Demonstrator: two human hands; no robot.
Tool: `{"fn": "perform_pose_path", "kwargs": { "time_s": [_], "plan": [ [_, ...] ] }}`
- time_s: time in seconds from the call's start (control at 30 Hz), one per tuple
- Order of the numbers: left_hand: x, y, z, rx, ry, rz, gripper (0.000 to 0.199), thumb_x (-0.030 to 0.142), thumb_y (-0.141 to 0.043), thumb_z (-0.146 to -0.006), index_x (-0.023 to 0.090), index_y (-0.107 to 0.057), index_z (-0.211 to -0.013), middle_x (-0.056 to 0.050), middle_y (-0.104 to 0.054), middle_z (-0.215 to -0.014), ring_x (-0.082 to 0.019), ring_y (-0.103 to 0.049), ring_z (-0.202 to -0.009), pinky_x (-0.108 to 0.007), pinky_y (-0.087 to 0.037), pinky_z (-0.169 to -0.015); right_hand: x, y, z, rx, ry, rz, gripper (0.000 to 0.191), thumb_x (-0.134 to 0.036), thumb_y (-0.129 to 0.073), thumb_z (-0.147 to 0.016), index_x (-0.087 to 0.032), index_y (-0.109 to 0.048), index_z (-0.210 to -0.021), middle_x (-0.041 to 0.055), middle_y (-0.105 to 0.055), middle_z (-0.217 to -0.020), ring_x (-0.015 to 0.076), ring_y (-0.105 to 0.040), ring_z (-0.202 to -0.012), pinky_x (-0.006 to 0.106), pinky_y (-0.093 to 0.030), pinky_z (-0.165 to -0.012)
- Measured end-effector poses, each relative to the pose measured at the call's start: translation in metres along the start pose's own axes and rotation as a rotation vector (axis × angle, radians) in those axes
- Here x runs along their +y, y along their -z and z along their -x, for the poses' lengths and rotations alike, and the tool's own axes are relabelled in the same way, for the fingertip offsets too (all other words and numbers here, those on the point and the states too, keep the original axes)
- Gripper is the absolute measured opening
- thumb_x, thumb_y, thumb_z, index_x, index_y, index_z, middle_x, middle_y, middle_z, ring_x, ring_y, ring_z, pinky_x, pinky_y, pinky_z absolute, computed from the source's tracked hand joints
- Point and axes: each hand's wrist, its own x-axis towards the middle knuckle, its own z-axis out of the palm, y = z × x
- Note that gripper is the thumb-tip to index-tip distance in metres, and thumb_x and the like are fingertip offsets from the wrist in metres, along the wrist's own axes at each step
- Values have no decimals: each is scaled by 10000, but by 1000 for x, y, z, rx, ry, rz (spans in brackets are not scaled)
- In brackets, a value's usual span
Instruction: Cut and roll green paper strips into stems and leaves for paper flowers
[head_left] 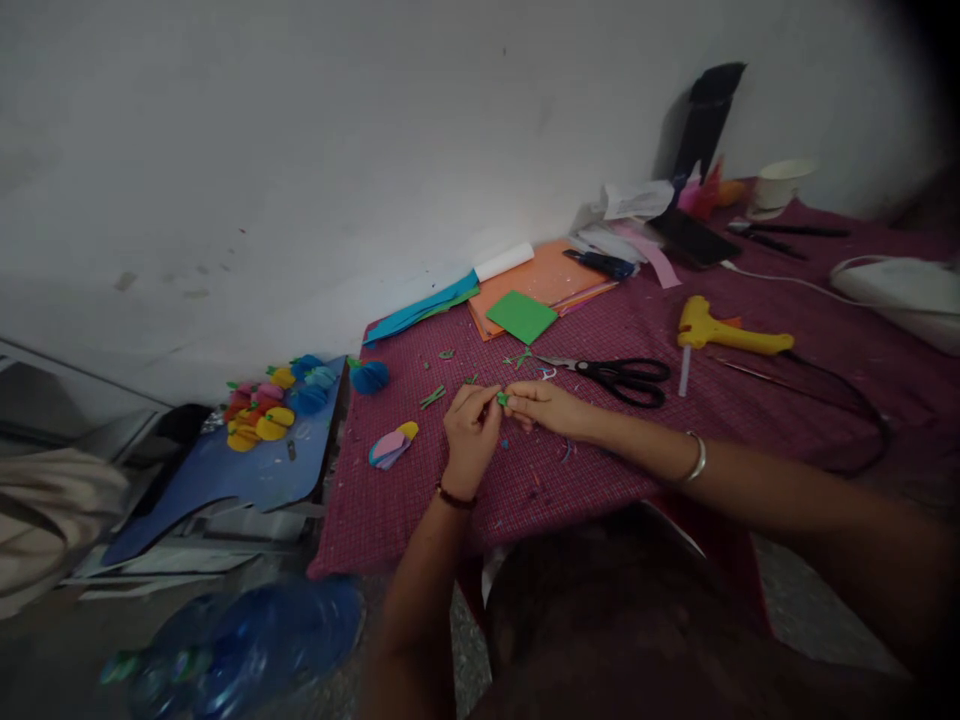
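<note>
Checkered cloth point(420, 500) under; left hand point(471, 425) and right hand point(544, 405) nearly together, pinching small green piece point(502, 399); best held lightly, by edges.

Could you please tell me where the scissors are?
In the head view, the scissors lie right of centre on the pink cloth, between the green square and the yellow glue gun.
</note>
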Motion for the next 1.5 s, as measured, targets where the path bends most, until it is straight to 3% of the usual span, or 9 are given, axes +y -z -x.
{"fn": "perform_pose_path", "kwargs": {
  "time_s": [0.1,0.27,0.7,0.87,1.03,1.17,1.3,1.4,1.5],
  "plan": [
    [3,-1,-1,-3,58,74,130,148,-561,-852,181,-686,-866,-22,-647,-775,-119,-584,-728,-247,-458,-660,1,0,-1,60,53,159,361,-500,-486,-883,-172,-494,-733,-56,-451,-556,91,-435,-522,230,-356,-540],
    [5,-1,-3,-34,71,107,138,149,-551,-850,188,-682,-864,-23,-670,-785,-123,-599,-730,-260,-467,-683,1,1,-2,81,85,225,335,-470,-444,-897,-177,-494,-741,-55,-443,-550,95,-438,-515,233,-366,-540],
    [4,-3,-2,-64,-17,23,177,147,-504,-879,193,-675,-872,-26,-671,-781,-130,-604,-744,-275,-474,-708,4,-1,-4,95,48,61,328,-480,-471,-872,-172,-513,-766,-66,-430,-543,84,-428,-488,224,-371,-508],
    [6,-4,0,-60,9,89,192,162,-490,-891,191,-680,-912,-41,-677,-826,-140,-607,-793,-295,-484,-739,5,-4,-5,121,52,-10,352,-507,-494,-863,-176,-503,-743,-65,-414,-555,83,-409,-498,226,-371,-517],
    [9,-8,0,-3,125,183,160,234,-550,-876,197,-702,-913,-56,-683,-899,-153,-612,-866,-330,-495,-809,7,-10,-9,196,52,10,367,-501,-478,-873,-194,-435,-677,-59,-410,-546,90,-392,-510,230,-335,-512],
    [5,-18,-1,124,252,229,140,284,-617,-825,183,-695,-767,-46,-670,-831,-149,-613,-811,-325,-504,-782,8,-16,-12,251,12,53,315,-427,-467,-886,-199,-417,-675,-56,-412,-555,94,-387,-517,230,-324,-509],
    [0,-24,-2,144,300,204,166,240,-606,-810,178,-653,-663,-26,-651,-747,-136,-593,-756,-305,-485,-758,8,-19,-13,300,-10,146,273,-304,-431,-896,-205,-388,-646,-60,-381,-550,94,-358,-507,231,-295,-499],
    [-5,-22,-3,187,400,297,172,247,-606,-794,169,-618,-641,-2,-618,-689,-111,-564,-692,-258,-463,-690,4,-19,-11,229,-21,219,226,-215,-412,-883,-200,-407,-657,-51,-433,-557,100,-417,-525,235,-332,-533],
    [-16,-13,-8,245,566,547,225,335,-576,-815,169,-571,-664,19,-574,-634,-84,-533,-602,-223,-442,-606,-2,-17,-7,97,-39,266,184,-199,-420,-876,-186,-467,-699,-48,-469,-559,103,-457,-525,233,-352,-538]
  ]
}}
